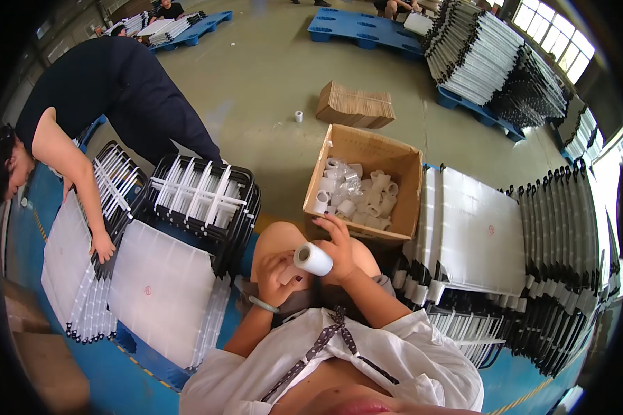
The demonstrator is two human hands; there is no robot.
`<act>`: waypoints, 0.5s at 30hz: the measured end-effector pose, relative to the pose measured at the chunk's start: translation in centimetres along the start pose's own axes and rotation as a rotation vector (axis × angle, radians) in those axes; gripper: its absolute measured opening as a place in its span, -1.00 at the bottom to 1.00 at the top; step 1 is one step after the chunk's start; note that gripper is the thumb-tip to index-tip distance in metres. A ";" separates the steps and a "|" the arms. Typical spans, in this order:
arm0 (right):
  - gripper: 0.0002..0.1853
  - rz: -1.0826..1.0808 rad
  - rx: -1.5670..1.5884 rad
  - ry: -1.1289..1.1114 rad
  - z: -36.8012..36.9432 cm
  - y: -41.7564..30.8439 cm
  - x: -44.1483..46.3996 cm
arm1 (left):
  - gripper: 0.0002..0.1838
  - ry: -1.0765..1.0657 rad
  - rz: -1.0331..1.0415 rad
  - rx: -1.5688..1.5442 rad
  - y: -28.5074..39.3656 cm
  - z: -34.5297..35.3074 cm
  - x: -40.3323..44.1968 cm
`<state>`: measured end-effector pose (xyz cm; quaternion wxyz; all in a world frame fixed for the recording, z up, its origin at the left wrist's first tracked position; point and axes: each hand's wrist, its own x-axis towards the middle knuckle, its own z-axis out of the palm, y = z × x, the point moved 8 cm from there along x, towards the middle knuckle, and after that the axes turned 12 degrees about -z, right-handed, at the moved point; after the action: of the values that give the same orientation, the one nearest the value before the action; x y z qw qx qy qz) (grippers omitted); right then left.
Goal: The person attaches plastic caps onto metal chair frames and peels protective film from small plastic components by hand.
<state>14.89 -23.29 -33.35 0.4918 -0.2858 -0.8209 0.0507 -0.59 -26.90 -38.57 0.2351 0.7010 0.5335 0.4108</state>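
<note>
A white roll of film [314,259] with a hollow core sits between my two hands, above my lap. My right hand [339,250] is curled against its right side, with the fingertips extending past its upper edge. My left hand [277,277] is closed on a pale, translucent piece just left of the roll; whether that piece is joined to the roll is unclear. Beyond my knees stands an open cardboard box [412,187] holding several white rolls [346,207] and some clear crumpled film.
To the left a co-worker [83,83] bends over stacked white panels [163,290]. More wrapped panels [481,232] stand on the right. Behind the box lie a cardboard stack [355,105], a small roll [298,117] and a blue pallet [367,29].
</note>
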 end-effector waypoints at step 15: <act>-0.81 -0.043 0.083 -0.086 1.3 0.2 0.4 | -0.84 0.090 -0.050 -0.157 -1.3 -0.3 -0.5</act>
<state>13.77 -22.64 -33.77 0.4685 -0.2451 -0.8443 0.0866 -1.54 -26.97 -39.56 0.2755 0.6477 0.5269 0.4765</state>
